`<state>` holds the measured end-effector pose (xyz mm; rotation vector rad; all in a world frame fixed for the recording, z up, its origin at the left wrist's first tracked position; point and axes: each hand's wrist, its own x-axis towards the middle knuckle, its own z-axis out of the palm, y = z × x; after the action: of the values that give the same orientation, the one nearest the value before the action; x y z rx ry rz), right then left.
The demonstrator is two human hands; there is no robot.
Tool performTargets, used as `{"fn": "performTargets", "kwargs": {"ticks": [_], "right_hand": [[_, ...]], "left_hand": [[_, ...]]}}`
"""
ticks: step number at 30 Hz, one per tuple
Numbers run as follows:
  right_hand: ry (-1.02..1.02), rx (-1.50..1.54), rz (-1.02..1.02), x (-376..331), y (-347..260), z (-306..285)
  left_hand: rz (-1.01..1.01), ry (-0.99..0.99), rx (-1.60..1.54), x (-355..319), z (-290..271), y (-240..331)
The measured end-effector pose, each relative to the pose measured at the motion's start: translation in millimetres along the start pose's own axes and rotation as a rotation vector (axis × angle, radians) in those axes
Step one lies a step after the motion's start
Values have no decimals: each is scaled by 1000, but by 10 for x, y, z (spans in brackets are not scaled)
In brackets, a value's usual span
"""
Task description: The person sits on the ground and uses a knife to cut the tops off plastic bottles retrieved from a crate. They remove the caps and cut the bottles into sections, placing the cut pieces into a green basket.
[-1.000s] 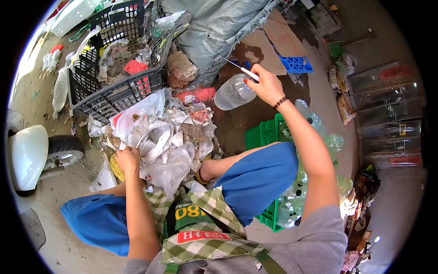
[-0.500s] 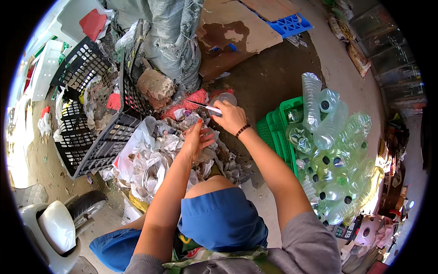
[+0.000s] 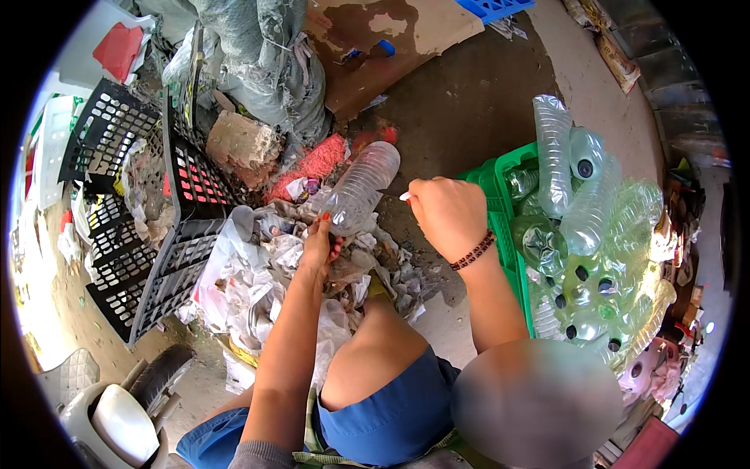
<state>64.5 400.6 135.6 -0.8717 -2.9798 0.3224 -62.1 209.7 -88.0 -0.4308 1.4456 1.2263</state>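
Note:
My left hand (image 3: pixel 319 246) is closed around the lower end of a clear ribbed plastic bottle (image 3: pixel 364 184), which tilts up and away to the right. Beneath it spreads a heap of crumpled plastic scraps (image 3: pixel 254 273). To the right of the bottle, my right hand (image 3: pixel 449 215) makes a fist, apart from it. A small white end of the knife pokes out of that fist; its blade is hidden now, though half a second ago it showed.
On the right, a green crate (image 3: pixel 508 227) stands beside a pile of empty clear and green bottles (image 3: pixel 590 266). Black crates (image 3: pixel 176 262) lean at the left, near a broken brick (image 3: pixel 242 144), red netting (image 3: pixel 312 166) and a grey woven sack (image 3: pixel 269 70). Cardboard (image 3: pixel 383 47) lies beyond.
My right hand has moved right and down, away from my left, and the knife blade no longer shows. My left hand, its fingers apart before, now grips the bottle, which has come into fuller view.

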Motion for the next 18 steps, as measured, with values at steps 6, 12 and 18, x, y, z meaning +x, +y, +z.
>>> {"fn": "performTargets", "kwargs": {"ticks": [6, 12, 18], "right_hand": [[-157, -34, -56, 359, 234, 1322], [-254, -144, -24, 690, 476, 1422], [-153, -176, 259, 947, 1505, 1642]], "left_hand": [[65, -14, 50, -22, 111, 19], [20, 21, -56, -98, 314, 191], [-12, -1, -126, -68, 327, 235]]}}
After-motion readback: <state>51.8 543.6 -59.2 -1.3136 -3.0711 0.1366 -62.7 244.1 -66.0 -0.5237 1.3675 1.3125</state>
